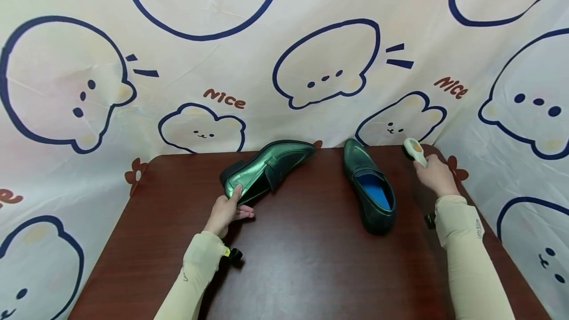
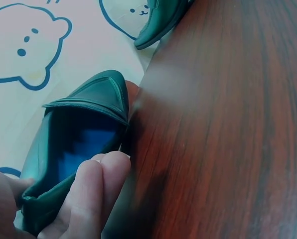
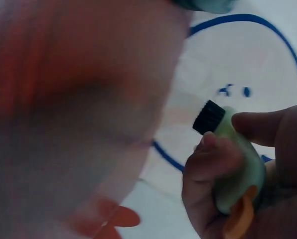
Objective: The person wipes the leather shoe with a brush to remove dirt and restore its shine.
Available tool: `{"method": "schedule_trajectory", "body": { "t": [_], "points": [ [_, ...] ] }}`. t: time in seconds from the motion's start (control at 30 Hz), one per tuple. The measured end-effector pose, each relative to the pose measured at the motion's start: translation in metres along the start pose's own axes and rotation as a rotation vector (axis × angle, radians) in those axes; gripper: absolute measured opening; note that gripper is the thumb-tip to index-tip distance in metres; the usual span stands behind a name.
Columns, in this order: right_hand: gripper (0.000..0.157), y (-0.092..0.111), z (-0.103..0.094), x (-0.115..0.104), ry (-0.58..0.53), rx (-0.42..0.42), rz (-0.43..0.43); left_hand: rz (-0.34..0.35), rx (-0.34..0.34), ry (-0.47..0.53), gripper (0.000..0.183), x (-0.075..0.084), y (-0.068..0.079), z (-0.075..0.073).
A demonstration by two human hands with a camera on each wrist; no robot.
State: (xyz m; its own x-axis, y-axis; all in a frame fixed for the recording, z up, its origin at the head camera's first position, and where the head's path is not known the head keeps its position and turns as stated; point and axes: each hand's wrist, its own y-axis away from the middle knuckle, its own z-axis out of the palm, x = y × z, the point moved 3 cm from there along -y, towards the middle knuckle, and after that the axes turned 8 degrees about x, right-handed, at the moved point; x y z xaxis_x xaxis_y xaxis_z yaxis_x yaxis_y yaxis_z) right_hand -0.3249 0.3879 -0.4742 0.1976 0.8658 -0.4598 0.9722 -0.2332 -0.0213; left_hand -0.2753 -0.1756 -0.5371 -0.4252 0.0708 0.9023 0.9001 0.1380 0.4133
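Observation:
My left hand (image 1: 227,212) pinches the heel end of a shiny green loafer (image 1: 284,154), thumb on its outer side and other fingers beneath. This shoe tilts on its side with its toe toward the back right; its blue insole (image 2: 83,142) shows in the left wrist view. At the back right of the table, my right hand (image 1: 436,177) grips a small pale-green shoe brush (image 1: 415,151). Black bristles (image 3: 209,117) and an orange loop (image 3: 239,219) on it appear in the right wrist view. Between the hands stands the matching green loafer (image 1: 375,214), upright, toe pointing away.
A dark reddish-brown wooden table (image 1: 302,265) carries both shoes. Behind and around it hangs a pale cloth (image 1: 249,68) with blue-outlined cartoon bears, meeting the table's back edge close to the shoe toes.

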Motion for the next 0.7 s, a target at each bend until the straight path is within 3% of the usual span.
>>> {"method": "schedule_trajectory", "body": {
  "t": [0.2,0.43,0.7],
  "points": [
    [0.060,-0.004,0.016,0.023,0.062,-0.063,0.046,0.010,-0.009,-0.018,0.081,0.000,-0.001,-0.002],
    [0.056,-0.002,0.023,0.023,0.124,-0.027,0.043,0.015,-0.006,0.004,0.084,0.002,0.001,-0.004],
    [0.065,-0.001,0.031,0.029,0.184,-0.051,0.043,0.013,-0.002,-0.007,0.084,-0.002,0.004,-0.008]
  ]
}}
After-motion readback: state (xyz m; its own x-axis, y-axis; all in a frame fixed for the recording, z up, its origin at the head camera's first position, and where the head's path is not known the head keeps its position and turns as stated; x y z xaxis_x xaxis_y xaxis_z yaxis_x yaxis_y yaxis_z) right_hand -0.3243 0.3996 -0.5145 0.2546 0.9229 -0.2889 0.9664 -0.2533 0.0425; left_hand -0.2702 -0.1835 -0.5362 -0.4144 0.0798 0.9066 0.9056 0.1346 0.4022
